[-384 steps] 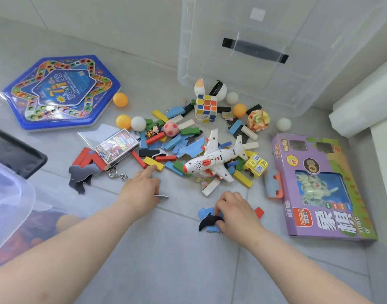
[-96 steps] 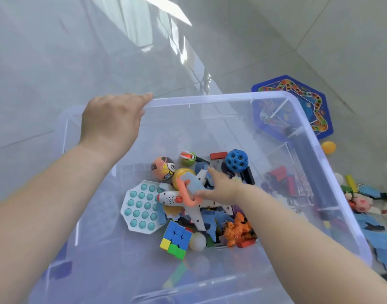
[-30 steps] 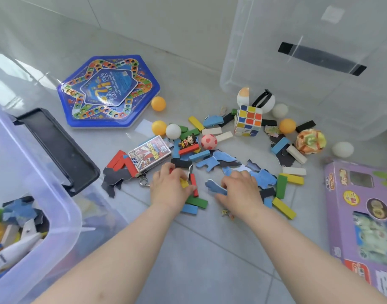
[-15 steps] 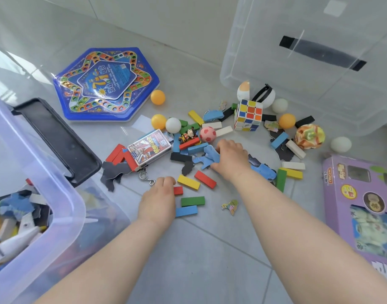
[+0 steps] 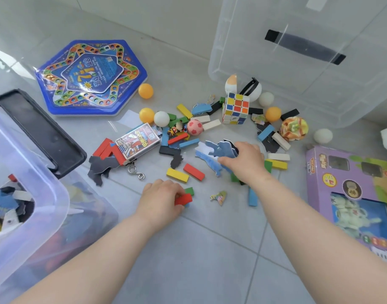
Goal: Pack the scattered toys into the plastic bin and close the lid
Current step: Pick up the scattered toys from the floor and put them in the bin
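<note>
Scattered toys lie on the grey tile floor. My left hand (image 5: 160, 199) grips a few small wooden blocks (image 5: 183, 199), red, green and blue, low on the floor. My right hand (image 5: 243, 160) holds a bunch of blue foam puzzle pieces (image 5: 219, 149). The clear plastic bin (image 5: 41, 194) stands at the left with a black handle (image 5: 34, 132) and toys inside. Its clear lid (image 5: 297, 62) leans against the wall at the back right. A puzzle cube (image 5: 235, 108), a card box (image 5: 137, 140) and several balls lie in the pile.
A blue hexagonal board game (image 5: 89, 77) lies at the back left. A purple toy box (image 5: 352, 189) lies at the right. Loose yellow (image 5: 177, 175) and red (image 5: 193, 172) blocks lie between my hands. A metal hook puzzle (image 5: 135, 172) lies near the card box.
My left hand has closed round the red, green and blue blocks near it. My right hand has gathered blue foam pieces and pulled them to the right.
</note>
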Tool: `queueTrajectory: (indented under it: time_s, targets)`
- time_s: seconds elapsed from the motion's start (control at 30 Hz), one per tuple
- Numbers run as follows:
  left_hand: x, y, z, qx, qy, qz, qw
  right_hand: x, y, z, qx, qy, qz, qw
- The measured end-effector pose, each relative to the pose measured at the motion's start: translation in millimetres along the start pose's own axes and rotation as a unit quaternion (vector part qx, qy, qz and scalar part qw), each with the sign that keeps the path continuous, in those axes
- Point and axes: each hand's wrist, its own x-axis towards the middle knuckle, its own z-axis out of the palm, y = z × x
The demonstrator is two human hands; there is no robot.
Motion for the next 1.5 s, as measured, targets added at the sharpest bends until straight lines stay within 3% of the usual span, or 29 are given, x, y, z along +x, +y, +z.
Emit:
queueTrajectory:
  time_s: [0.1,0.27,0.4,0.67,0.93,1.13,1.33,1.5]
  targets:
    - [-2.0,1.8,5.2,0.008,-0.008,0.019,1.000,-7.2,32.8,-17.3,0.021,0.067,0.047,0.996]
    - [2.6,6.2,7.9,0.020,-0.031,0.053,0.998,-12.8,64.4,-13.4,0.027,-0.001,0.113,0.993]
    - [6.6,13.4,10.4,0.067,-0.032,0.060,0.995,-10.5,60.9,-8.6,0.010,0.009,0.106,0.994]
    - [13.3,19.5,17.3,0.044,-0.008,0.067,0.997,-3.7,58.6,-8.8,0.131,-0.038,0.114,0.984]
    - [10.6,23.3,18.8,-0.040,0.012,0.041,0.998,-6.2,59.7,1.1,0.126,-0.001,0.122,0.984]
    - [-1.4,35.4,-4.0,-0.129,0.025,0.009,0.991,-22.4,61.1,8.4,0.133,0.044,0.083,0.987]
    - [-22.7,57.7,-75.5,-0.237,0.063,0.082,0.966,-49.0,32.5,-11.0,0.252,0.059,0.045,0.965]
    - [-64.2,37.6,-170.8,-0.277,0.179,0.140,0.934,-77.8,-41.2,-47.3,0.329,0.073,-0.076,0.939]
